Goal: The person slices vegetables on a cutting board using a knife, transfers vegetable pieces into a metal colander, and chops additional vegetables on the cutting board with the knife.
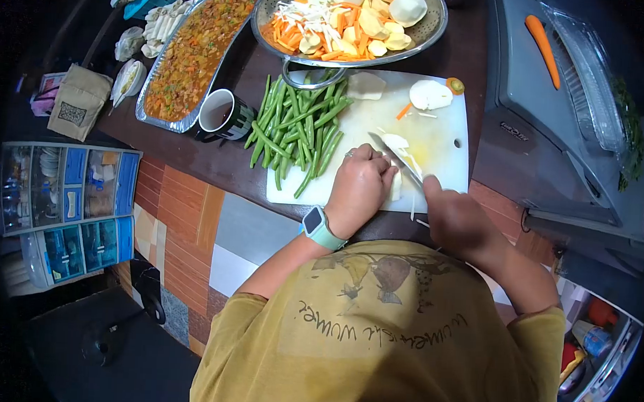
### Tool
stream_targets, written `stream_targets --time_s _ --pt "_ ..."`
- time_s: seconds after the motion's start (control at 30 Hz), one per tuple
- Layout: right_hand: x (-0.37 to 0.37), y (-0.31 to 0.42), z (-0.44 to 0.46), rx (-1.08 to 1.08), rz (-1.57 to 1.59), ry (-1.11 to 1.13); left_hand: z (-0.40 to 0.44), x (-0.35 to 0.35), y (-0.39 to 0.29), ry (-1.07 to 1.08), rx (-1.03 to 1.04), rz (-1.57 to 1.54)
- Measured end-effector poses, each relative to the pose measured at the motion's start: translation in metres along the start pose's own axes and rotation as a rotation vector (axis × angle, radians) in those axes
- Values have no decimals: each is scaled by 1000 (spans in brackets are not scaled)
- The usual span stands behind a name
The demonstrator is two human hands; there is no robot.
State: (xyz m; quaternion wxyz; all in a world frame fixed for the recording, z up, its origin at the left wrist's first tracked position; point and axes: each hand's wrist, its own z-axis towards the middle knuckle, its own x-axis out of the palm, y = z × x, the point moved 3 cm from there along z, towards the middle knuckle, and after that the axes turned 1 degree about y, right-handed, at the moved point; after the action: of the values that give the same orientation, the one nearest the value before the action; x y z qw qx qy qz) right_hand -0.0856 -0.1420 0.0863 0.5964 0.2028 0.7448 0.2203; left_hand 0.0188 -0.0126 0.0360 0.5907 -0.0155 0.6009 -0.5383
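Observation:
On the white cutting board (447,184), my left hand (363,180) has its fingers curled down on a pale white root vegetable piece (395,186). My right hand (466,224) grips a kitchen knife (403,161), its blade slanting beside my left fingertips at the vegetable. Thin white slices (395,140) lie by the blade. A pile of green beans (300,126) covers the board's left side. Farther back on the board are a larger white chunk (430,96), a flat pale slice (366,86) and a carrot end (454,86).
A metal colander (260,30) of cut carrots, potatoes and white strips stands behind the board. Left of it are a foil tray (142,99) of chunky orange-brown food and a dark mug (234,120). A whole carrot (543,51) lies on the grey appliance (513,101) at right.

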Motion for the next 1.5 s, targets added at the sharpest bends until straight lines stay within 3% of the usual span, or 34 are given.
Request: stream_targets --time_s 0.17,0.23,0.5,0.57,0.87,0.97,1.2,1.27,1.4,1.5 --pt "6 -1 -6 139 -27 83 0 0 -4 25 26 58" --pt "12 -4 11 -121 73 -80 0 1 -3 19 35 39" --pt "4 -3 -5 173 -24 130 -2 2 3 0 5 -2" --pt "9 -5 9 -88 60 -46 -4 3 2 4 10 10" --pt "3 0 -1 113 -8 105 -4 1 6 10 -31 -55" --pt "11 -5 20 -33 82 -8 -4 2 6 19 -33 -44" --pt "1 4 -2 126 -30 127 -4 -1 3 5 -44 -39" --pt "8 0 4 -60 3 -27 -3 0 4 10 -34 -26" --pt "6 1 21 -34 84 -21 -6 1 7 -7 -45 -16" --pt "1 -3 10 -22 -29 34 -7 0 9 -29 -73 -59"
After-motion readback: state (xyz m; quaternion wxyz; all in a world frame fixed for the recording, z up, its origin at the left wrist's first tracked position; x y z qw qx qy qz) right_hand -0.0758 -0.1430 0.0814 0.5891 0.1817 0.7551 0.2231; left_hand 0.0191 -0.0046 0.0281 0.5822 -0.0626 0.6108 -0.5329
